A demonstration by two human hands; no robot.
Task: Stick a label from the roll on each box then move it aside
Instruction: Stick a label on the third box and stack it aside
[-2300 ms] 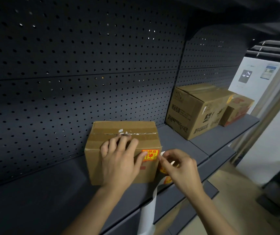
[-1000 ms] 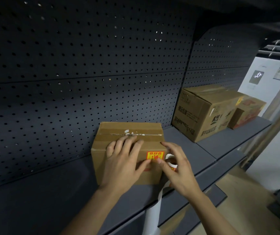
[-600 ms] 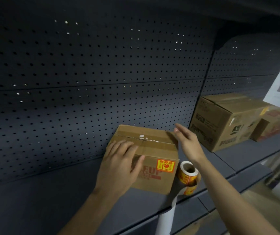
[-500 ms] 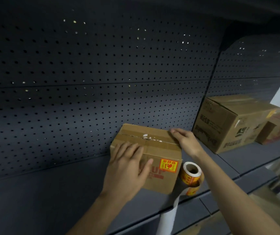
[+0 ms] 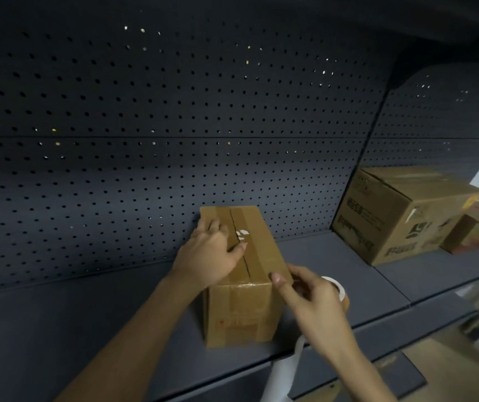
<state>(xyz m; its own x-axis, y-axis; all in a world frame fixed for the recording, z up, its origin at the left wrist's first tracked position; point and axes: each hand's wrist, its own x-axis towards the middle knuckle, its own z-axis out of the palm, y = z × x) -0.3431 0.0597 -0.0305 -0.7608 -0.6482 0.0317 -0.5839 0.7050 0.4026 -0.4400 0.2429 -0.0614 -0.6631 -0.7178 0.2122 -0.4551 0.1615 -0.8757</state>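
A small taped cardboard box [image 5: 239, 309] stands on the dark shelf [image 5: 58, 329], one short end facing me. My left hand [image 5: 207, 256] lies on its top, fingers over the far left edge. My right hand [image 5: 309, 297] grips the box's near right top corner. The label roll [image 5: 339, 290] sits on the shelf just behind that hand, mostly hidden. Its white backing strip [image 5: 286, 372] hangs down over the shelf's front edge. The orange label on the box is out of sight.
A big cardboard box [image 5: 391, 219] and a smaller one [image 5: 476, 224] stand farther right on the shelf. A dark pegboard wall [image 5: 145, 140] rises behind. A lower shelf [image 5: 406, 375] juts out at the bottom right.
The box has been turned about a quarter turn, so the labelled side faces away from me. My right hand came from the far top edge to the near right corner.
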